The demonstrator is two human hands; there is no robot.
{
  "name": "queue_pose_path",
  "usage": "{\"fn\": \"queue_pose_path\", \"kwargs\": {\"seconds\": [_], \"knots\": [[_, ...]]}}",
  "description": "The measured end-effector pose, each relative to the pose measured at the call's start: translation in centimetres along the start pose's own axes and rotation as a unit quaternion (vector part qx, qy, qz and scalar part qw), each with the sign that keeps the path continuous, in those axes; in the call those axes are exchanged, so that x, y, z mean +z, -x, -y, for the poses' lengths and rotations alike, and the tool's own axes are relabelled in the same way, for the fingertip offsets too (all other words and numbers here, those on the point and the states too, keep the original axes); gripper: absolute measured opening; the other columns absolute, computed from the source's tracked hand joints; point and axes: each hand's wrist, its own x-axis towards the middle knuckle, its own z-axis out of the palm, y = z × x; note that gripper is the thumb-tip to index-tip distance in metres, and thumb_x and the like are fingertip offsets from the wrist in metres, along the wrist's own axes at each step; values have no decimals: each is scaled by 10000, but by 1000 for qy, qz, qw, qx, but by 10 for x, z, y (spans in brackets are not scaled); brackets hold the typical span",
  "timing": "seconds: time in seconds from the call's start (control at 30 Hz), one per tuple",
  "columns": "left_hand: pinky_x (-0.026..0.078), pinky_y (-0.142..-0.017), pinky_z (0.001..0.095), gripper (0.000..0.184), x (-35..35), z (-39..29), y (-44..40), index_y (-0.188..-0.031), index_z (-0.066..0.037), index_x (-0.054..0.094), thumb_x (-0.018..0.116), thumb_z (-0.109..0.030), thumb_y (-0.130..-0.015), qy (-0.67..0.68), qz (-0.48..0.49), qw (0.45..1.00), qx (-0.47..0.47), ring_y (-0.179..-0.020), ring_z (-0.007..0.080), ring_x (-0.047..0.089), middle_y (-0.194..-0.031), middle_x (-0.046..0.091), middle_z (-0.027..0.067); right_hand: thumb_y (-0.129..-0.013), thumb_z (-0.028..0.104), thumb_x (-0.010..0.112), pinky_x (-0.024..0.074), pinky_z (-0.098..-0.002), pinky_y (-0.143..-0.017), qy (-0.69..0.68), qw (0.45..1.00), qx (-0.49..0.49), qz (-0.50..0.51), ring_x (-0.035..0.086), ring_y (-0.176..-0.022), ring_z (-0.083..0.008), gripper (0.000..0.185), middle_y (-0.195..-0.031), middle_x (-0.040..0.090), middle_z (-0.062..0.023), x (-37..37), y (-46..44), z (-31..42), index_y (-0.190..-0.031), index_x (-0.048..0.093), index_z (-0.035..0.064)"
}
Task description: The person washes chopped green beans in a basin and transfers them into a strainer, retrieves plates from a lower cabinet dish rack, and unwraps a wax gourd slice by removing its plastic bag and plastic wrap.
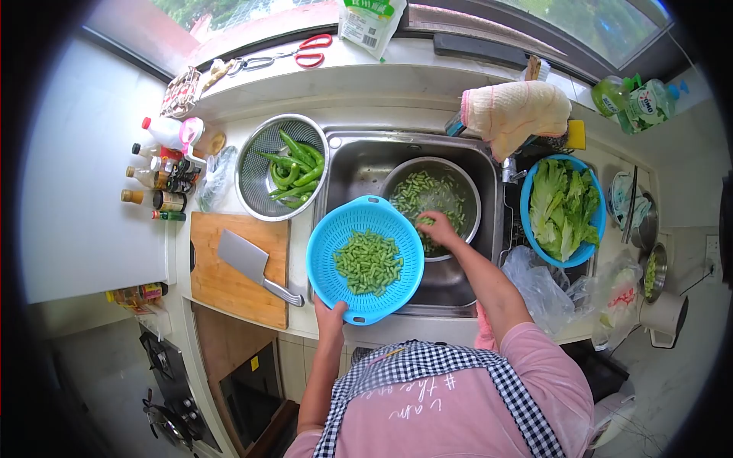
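Left grip clasps a round blue plastic colander; half-curled right grip, catch unclear, apparently gathers cut green beans in a round steel basin; lifting needs cupping.

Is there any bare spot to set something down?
Yes: the cutting board left of the knife handle, and the narrow counter strip between sink and window ledge. Crowded: the left end, with bottles, and right of the sink, with lettuce and plastic bags.

Daylight enters through the windows; fisheye-curved edges darken.
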Motion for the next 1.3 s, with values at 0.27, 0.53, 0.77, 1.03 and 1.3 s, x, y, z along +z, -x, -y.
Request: {"fn": "queue_pose_path", "kwargs": {"seconds": [0.27, 0.53, 0.77, 1.03, 1.3], "knots": [[579, -577, 299, 634, 8, 27, -19, -1277, -25, 342, 504, 9, -665, -9, -4, 999, 53, -842, 202, 630, -1076, 542, 113, -760, 106, 697, 476, -325, -775, -117, 983, -77, -122, 600, -867, -185, 201, -889, 615, -70, -48, 18, 119, -932, 628, 27], [540, -553, 259, 636, 25, 33, -30, -1280, -38, 355, 502, 20, -664, 9, 19, 998, 61, -827, 178, 615, -1069, 544, 94, -822, 181, 650, 450, -367, -905, 66, 974, -216, 9, 575, -1013, -292, 265, -1056, 600, -132, 12, 60, 216, -1059, 641, 64], [542, -638, 269, 638, 7, 30, -25, -1264, -30, 382, 503, 23, -640, 19, 27, 999, 41, -897, 185, 603, -1053, 554, 89, -920, 152, 550, 541, -283, -706, -277, 958, 8, -77, 652, -860, -156, 255, -1008, 640, -95, -48, 22, 167, -1124, 586, 3], [500, -778, 307, 622, 2, 22, -18, -1207, 14, 432, 478, 66, -589, 90, 38, 995, -17, -884, 221, 586, -1032, 580, 98, -852, 177, 569, 422, -418, -962, 217, 957, -76, -177, 529, -1102, -367, 353, -1229, 530, -200, -67, -44, 33, -1187, 572, 66], [512, -712, 281, 637, -17, 0, 4, -1247, 23, 398, 463, 33, -614, 24, 24, 999, 11, -888, 198, 580, -1059, 556, 115, -870, 323, 548, 400, -464, -974, 265, 960, -86, -14, 467, -1152, -395, 432, -1303, 455, -194, 2, -73, 47, -1269, 511, 164]]}}
